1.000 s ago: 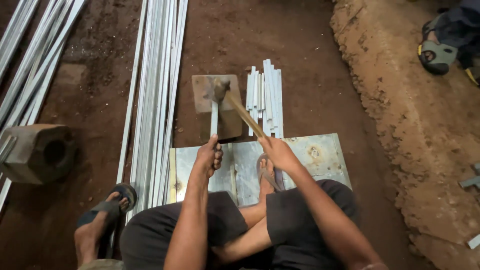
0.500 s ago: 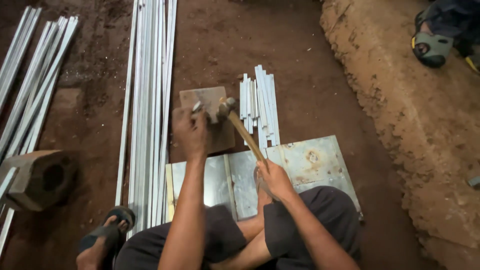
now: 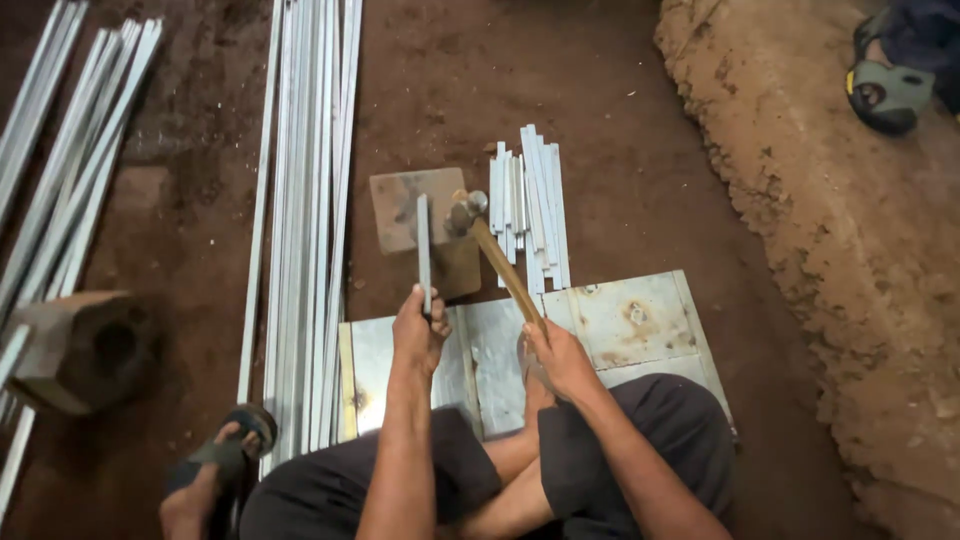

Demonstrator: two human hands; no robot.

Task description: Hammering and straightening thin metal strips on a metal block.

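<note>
Hammer (image 3: 490, 250) in your right hand (image 3: 560, 358): your fingers are wrapped tight round the lower end of its wooden handle, and the metal head sits at the right edge of the rusty square steel block (image 3: 420, 225) on the dirt floor (image 3: 600, 120). Your left hand (image 3: 420, 330) pinches the near end of a short flat metal strip (image 3: 424, 250), which runs straight away from you and lies across the top of that block, its far end near the block's middle. The hammer head is just beside the strip, to its right; whether they touch cannot be told. Just beyond the block's right edge lies a small stack of cut strips (image 3: 530, 205), side by side on the floor. You sit on a galvanised metal sheet (image 3: 630, 320), whose far edge reaches the block's near corner. Along the sheet's left edge, a bundle of long metal bars (image 3: 310, 200) stretches away toward the top, and more long bars (image 3: 70, 160) lie well apart at the far left, near a hollow concrete block (image 3: 85, 350). Your left foot wears a sandal (image 3: 235, 450). Another person's sandalled foot (image 3: 885, 90) shows on the raised earth bank (image 3: 840, 250) at the top right corner.
</note>
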